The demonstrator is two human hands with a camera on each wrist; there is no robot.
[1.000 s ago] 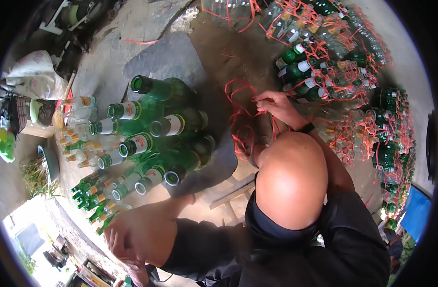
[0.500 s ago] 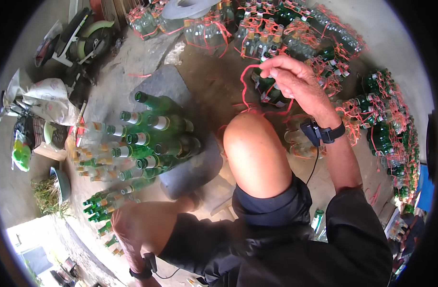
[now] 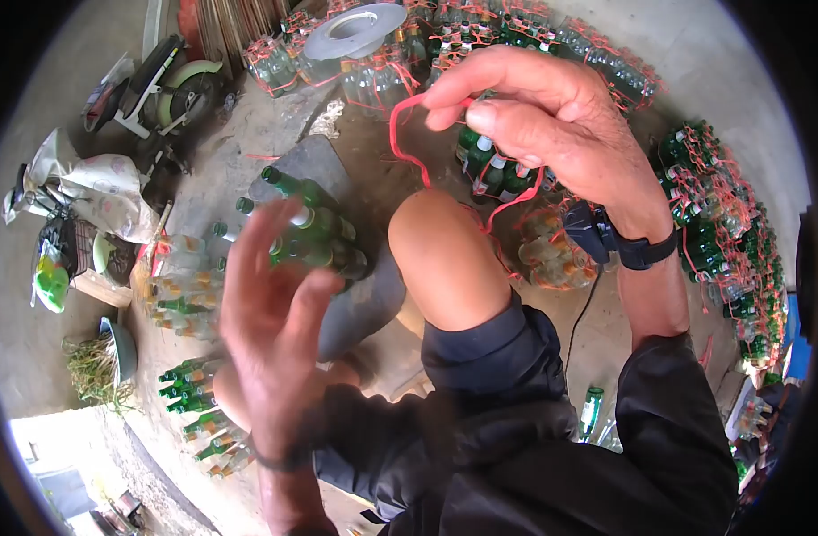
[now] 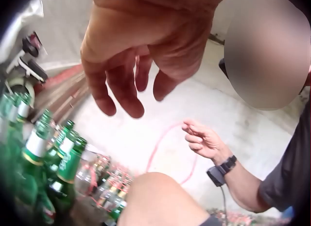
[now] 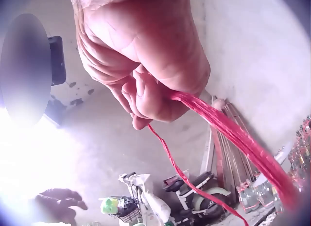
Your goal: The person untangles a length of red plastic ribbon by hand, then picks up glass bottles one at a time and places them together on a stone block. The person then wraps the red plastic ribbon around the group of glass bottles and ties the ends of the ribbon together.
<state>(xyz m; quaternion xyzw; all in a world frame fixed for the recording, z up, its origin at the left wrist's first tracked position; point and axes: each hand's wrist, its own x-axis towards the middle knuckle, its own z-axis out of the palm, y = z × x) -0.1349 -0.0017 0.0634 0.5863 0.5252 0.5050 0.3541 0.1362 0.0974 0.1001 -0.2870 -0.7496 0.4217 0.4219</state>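
My right hand (image 3: 552, 125), raised above the knee, pinches a red plastic string (image 3: 396, 134) between thumb and fingers. In the right wrist view the string (image 5: 233, 138) runs out of the right hand (image 5: 141, 56) on two sides, one length thick and one thin. My left hand (image 3: 279, 330) is lifted over the left leg, blurred, its fingers apart and holding nothing. The left wrist view shows the left hand (image 4: 146, 46) with fingers loosely bent. Behind the left hand, green bottles (image 3: 315, 219) stand grouped on a dark slab (image 3: 311, 165).
Bundles of bottles tied with red string (image 3: 726, 241) line the right side and back. A grey hat (image 3: 355, 31) lies on bundles at the back. Smaller green bottles (image 3: 190, 384) stand at the left, with a motorbike (image 3: 159, 89) and bags (image 3: 101, 192) beyond.
My right hand has risen from beside the knee, drawing the string up. My left hand has come off the left knee and moved up towards the middle. The head view has shifted.
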